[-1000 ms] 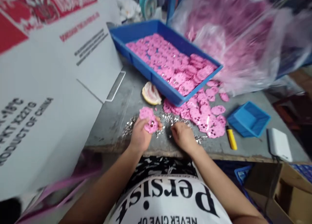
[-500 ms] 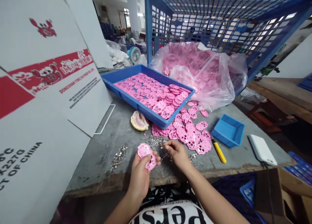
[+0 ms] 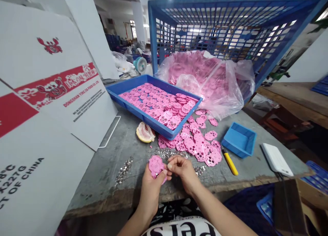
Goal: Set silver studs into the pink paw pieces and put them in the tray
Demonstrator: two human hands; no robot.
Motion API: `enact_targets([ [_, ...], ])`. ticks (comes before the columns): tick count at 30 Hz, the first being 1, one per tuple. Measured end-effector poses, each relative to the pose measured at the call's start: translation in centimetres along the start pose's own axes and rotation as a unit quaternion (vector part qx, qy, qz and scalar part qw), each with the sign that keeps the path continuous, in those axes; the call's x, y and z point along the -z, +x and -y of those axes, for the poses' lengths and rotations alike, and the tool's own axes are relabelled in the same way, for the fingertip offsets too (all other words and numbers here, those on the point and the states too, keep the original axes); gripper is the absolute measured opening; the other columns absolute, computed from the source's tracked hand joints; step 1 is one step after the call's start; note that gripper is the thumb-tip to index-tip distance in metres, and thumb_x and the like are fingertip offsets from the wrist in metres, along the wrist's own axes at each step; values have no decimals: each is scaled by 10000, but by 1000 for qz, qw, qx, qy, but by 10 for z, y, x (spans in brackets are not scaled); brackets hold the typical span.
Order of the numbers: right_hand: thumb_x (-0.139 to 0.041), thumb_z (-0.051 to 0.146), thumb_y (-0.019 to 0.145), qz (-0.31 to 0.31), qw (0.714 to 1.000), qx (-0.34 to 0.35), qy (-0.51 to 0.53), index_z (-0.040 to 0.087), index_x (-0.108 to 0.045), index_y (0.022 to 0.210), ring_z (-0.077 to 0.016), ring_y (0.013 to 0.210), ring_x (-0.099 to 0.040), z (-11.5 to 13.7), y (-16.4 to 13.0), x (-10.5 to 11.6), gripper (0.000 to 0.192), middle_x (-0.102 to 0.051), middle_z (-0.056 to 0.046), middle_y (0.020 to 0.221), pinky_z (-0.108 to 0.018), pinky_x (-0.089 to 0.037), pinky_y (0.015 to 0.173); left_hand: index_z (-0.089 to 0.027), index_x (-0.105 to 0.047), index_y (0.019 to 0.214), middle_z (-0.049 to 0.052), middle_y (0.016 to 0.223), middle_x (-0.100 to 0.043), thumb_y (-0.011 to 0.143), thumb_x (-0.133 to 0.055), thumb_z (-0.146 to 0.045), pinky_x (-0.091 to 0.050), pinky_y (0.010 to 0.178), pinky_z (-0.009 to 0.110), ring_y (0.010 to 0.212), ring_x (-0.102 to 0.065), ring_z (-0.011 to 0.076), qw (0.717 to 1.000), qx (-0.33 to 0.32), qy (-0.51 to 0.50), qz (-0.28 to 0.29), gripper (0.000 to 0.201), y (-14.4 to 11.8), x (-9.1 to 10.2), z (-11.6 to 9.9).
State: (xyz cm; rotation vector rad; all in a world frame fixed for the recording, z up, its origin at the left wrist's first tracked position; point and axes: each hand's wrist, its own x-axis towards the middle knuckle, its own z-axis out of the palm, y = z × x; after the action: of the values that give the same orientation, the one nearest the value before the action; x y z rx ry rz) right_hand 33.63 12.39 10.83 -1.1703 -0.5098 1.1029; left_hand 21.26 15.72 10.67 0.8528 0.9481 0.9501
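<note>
Holding a flat pink plastic flower-shaped piece [image 3: 156, 165] above the near edge of the grey worktable [image 3: 107, 171], the left hand [image 3: 153, 181] grips it while the right hand [image 3: 182, 169] pinches at its rim; steady support helps, though whatever the fingertips carry is too small to make out

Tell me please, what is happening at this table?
A person holds a pink plastic piece in the left hand, and the right hand touches its edge with pinched fingers. Small metal parts lie scattered on the grey table. Behind, a blue tray holds many more pink pieces, and others lie loose beside it.
</note>
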Motion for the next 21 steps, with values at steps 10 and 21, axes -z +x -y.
enact_targets([
  [10,-986,447,502,26,997,-29,61,161,-712,639,-98,511,-576,-13,-5,-3,420,-665,4,779,-257,-420,524,-147,-626,1138,26,903,-747,609,-884,-271,-589,662,252,753,-677,146,999,-13,30,-32,601,2,1,6],
  [21,-953,486,577,65,998,4,15,175,-660,650,-118,508,-584,-3,-11,2,434,-629,13,746,-285,-458,532,-141,-572,1137,-17,750,-710,598,-872,-279,-558,538,266,567,-621,129,1000,-4,28,-9,632,-6,-6,-3],
])
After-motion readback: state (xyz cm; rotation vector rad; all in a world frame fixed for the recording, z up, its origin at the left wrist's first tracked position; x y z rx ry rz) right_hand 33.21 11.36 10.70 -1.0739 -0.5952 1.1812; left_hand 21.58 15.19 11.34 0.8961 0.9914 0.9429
